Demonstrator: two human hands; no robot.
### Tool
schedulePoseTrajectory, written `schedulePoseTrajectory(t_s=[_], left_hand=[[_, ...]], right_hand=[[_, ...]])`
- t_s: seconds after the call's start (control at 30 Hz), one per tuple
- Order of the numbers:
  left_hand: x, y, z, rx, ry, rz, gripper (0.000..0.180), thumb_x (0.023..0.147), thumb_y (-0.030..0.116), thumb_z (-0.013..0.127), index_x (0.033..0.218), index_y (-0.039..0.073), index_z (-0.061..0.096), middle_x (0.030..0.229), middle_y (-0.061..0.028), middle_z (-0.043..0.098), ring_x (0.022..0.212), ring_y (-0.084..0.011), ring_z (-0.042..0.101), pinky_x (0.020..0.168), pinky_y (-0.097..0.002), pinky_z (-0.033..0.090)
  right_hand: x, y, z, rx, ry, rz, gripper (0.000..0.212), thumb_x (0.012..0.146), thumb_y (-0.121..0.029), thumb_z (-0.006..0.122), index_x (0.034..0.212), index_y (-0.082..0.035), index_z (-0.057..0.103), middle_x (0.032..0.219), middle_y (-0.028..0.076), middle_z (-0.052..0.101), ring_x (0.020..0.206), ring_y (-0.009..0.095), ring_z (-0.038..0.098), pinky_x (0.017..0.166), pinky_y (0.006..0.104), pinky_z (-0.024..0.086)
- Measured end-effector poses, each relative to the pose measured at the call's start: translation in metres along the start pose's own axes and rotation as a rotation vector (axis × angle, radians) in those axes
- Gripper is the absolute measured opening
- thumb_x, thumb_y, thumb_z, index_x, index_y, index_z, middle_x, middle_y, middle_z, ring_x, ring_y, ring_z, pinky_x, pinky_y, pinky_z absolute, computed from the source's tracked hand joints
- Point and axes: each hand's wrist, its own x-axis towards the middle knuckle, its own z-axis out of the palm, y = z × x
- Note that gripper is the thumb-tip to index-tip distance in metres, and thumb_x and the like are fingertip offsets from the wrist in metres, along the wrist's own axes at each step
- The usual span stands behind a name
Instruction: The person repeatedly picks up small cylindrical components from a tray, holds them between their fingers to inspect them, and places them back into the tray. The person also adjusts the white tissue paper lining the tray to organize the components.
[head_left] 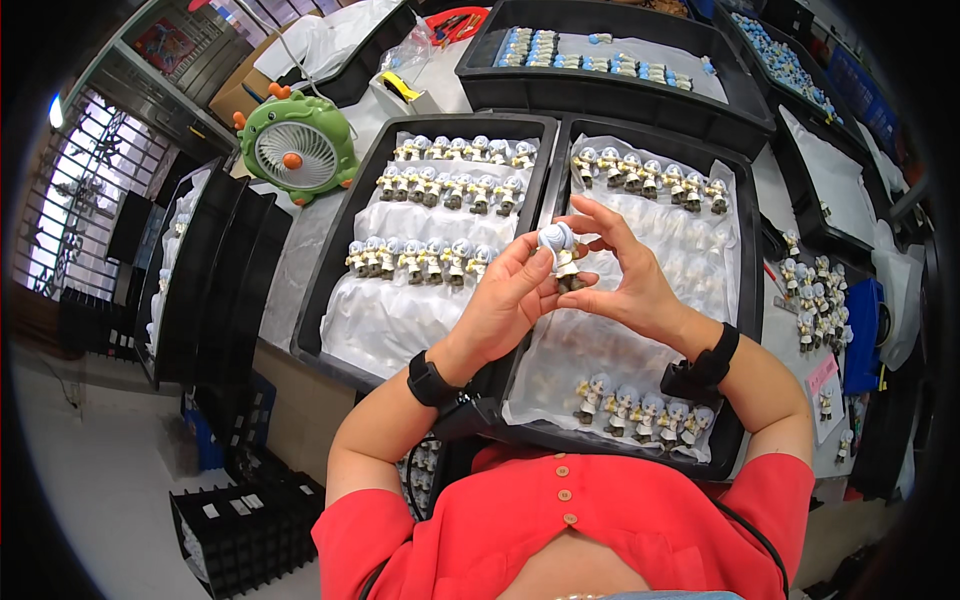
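Over the inner edges of two black trays, I hold a small figurine (558,240) with pale blue-white hair, a white and yellow outfit and a dark base end. My left hand (508,298) pinches it from the left, thumb at its side. From the right, the fingers and thumb of my right hand (635,278) curve around it, reaching near its head and its feet. Similar figurines lie in rows on white sheeting in the left tray (325,300). The right tray (748,300) has figurines along its far and near ends, with more showing faintly beneath translucent sheeting between them.
A green animal-shaped fan (295,150) stands left of the trays. Behind them sits another black tray (615,98) with small blue and pale parts. Loose figurines (815,300) cluster on the right beside a blue container (864,335). Stacked black trays (215,270) stand at left.
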Motion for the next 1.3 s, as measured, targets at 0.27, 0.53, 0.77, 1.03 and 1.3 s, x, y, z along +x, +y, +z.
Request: schedulePoseTrajectory(t_s=[0.27,0.53,0.77,1.03,1.3], left_hand=[[-0.0006,-0.0007,-0.0017,-0.002,0.024,0.005,0.043,0.095,0.028,0.051,0.129,0.005,0.035,0.120,-0.0111,0.050,0.108,-0.0288,0.058,0.088,-0.0378,0.051],[-0.0014,0.0007,-0.0012,-0.008,0.006,0.017,0.042,0.096,0.026,0.050,0.129,0.006,0.035,0.120,-0.0126,0.051,0.108,-0.0292,0.057,0.089,-0.0379,0.050],[-0.0001,0.0022,-0.0011,-0.019,-0.046,0.009,0.040,0.098,0.026,0.042,0.132,0.005,0.035,0.124,-0.0118,0.050,0.111,-0.0288,0.056,0.091,-0.0386,0.048],[0.0016,0.0027,-0.0011,-0.042,-0.105,0.005,0.044,0.099,0.028,0.040,0.135,0.004,0.032,0.128,-0.0126,0.047,0.114,-0.0283,0.053,0.093,-0.0388,0.046],[0.0022,0.0028,-0.0025,-0.045,-0.114,0.013,0.044,0.099,0.026,0.039,0.135,0.003,0.031,0.131,-0.0142,0.046,0.116,-0.0291,0.052,0.095,-0.0394,0.044]], right_hand=[[0.0000,-0.0027,-0.0004,-0.017,0.008,0.014,0.071,0.067,-0.015,0.080,0.129,-0.011,0.044,0.122,0.009,0.054,0.110,0.020,0.053,0.091,0.0337,0.043],[0.0003,0.0019,0.0007,-0.073,0.011,-0.129,0.044,0.068,-0.010,0.079,0.103,-0.009,0.053,0.122,0.009,0.052,0.107,0.020,0.053,0.088,0.0325,0.044],[-0.0007,-0.0004,0.0009,-0.031,0.033,-0.045,0.060,0.068,-0.010,0.078,0.120,-0.010,0.047,0.121,0.008,0.052,0.108,0.018,0.053,0.088,0.0320,0.044],[-0.0005,-0.0001,0.0011,-0.025,0.035,-0.063,0.071,0.068,-0.007,0.077,0.129,-0.010,0.043,0.121,0.007,0.053,0.111,0.018,0.052,0.089,0.0322,0.044],[0.0012,-0.0029,-0.0007,-0.077,0.037,-0.084,0.067,0.067,-0.005,0.077,0.126,-0.009,0.046,0.119,0.007,0.053,0.109,0.019,0.053,0.088,0.0320,0.045]])
